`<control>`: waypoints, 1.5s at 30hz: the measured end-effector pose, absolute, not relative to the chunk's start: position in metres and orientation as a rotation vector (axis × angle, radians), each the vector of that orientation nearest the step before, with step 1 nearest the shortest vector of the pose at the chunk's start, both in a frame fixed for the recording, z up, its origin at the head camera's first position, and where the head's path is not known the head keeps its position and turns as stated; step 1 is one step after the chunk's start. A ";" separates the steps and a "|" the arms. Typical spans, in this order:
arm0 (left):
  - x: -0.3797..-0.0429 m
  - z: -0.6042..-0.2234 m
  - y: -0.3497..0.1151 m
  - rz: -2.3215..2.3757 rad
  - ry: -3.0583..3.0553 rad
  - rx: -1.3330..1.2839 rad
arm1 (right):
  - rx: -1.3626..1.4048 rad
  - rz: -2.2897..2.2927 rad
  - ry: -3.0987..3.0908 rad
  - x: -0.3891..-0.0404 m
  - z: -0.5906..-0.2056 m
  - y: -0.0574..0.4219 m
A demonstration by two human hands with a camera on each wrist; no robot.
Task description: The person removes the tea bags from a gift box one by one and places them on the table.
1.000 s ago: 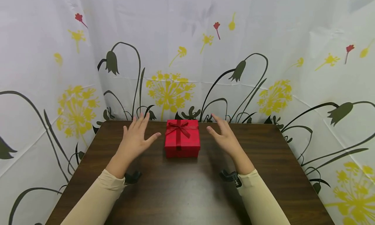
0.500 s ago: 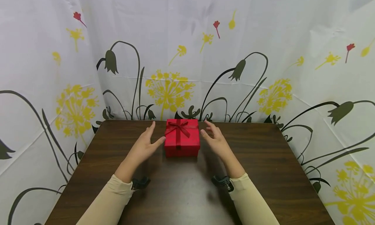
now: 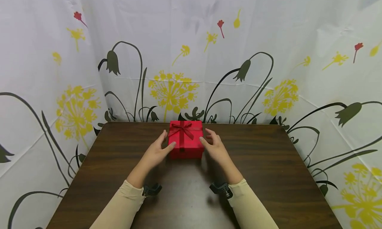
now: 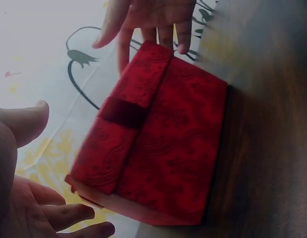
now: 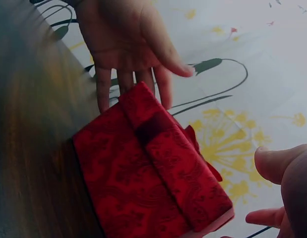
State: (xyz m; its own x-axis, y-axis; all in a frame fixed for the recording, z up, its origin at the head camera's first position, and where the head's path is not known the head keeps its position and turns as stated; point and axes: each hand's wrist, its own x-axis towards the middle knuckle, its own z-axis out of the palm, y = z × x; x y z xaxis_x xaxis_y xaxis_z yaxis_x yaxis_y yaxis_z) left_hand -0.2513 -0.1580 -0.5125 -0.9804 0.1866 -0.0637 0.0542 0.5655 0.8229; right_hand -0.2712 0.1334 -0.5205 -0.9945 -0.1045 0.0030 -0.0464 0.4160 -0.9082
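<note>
Flanking the red box (image 3: 192, 144), the left hand (image 3: 156, 152) and right hand (image 3: 216, 149) held empty fingers wide, apparently lining up a grip that likely called for closing inward evenly.

Left wrist view: your left hand (image 4: 19, 208) cut by the left edge, tabletop (image 4: 272, 148) blurred. Right wrist view: your right hand (image 5: 298, 183) and red box (image 5: 133, 183) cropped.

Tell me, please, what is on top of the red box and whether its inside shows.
A dark red ribbon, tied in a bow, lies across the lid of the red box. The lid is on and covers the inside, so any contents cannot be seen.
</note>
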 end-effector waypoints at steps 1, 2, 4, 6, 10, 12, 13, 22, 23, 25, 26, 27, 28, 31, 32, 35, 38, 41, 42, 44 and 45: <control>-0.251 -0.514 -0.156 1.385 2.652 0.200 | -0.131 -1.660 2.599 -0.271 -0.522 0.133; -0.251 -0.515 -0.154 1.390 2.651 0.195 | -0.124 -1.657 2.597 -0.271 -0.524 0.132; -0.251 -0.517 -0.151 1.386 2.659 0.180 | -0.121 -1.657 2.594 -0.271 -0.528 0.131; -0.251 -0.520 -0.149 1.377 2.669 0.177 | -0.125 -1.660 2.589 -0.270 -0.532 0.130; -0.253 -0.525 -0.146 1.383 2.687 0.163 | -0.144 -1.666 2.574 -0.270 -0.540 0.128; -0.254 -0.527 -0.145 1.398 2.697 0.161 | -0.148 -1.681 2.562 -0.270 -0.544 0.128; -0.254 -0.528 -0.145 1.402 2.709 0.160 | -0.144 -1.697 2.547 -0.270 -0.545 0.128; -0.253 -0.537 -0.142 1.518 2.661 0.088 | -0.095 -1.829 2.416 -0.270 -0.550 0.127; -0.252 -0.537 -0.142 1.531 2.654 0.086 | -0.090 -1.839 2.409 -0.270 -0.550 0.127; -0.252 -0.539 -0.140 1.567 2.643 0.075 | -0.087 -1.865 2.394 -0.269 -0.550 0.126; -0.252 -0.540 -0.139 1.584 2.639 0.066 | -0.085 -1.879 2.383 -0.269 -0.550 0.126; -0.252 -0.541 -0.139 1.601 2.633 0.058 | -0.080 -1.896 2.370 -0.269 -0.551 0.126; -0.252 -0.542 -0.138 1.623 2.622 0.045 | -0.076 -1.908 2.360 -0.269 -0.551 0.126; -0.251 -0.544 -0.137 1.673 2.579 0.004 | -0.059 -1.935 2.341 -0.271 -0.554 0.127; -0.251 -0.544 -0.137 1.687 2.564 -0.008 | -0.055 -1.944 2.335 -0.271 -0.554 0.127; -0.250 -0.543 -0.137 1.717 2.526 -0.038 | -0.054 -1.961 2.319 -0.271 -0.555 0.128; -0.250 -0.542 -0.136 1.737 2.512 -0.043 | -0.059 -1.979 2.303 -0.271 -0.555 0.129; -0.250 -0.541 -0.136 1.744 2.516 -0.042 | -0.062 -1.987 2.295 -0.271 -0.555 0.128; -0.251 -0.542 -0.136 1.746 2.517 -0.044 | -0.060 -1.990 2.293 -0.271 -0.555 0.128; -0.251 -0.543 -0.137 1.742 2.522 -0.050 | -0.061 -1.987 2.294 -0.270 -0.555 0.127; -0.251 -0.544 -0.138 1.739 2.525 -0.055 | -0.061 -1.984 2.294 -0.270 -0.555 0.126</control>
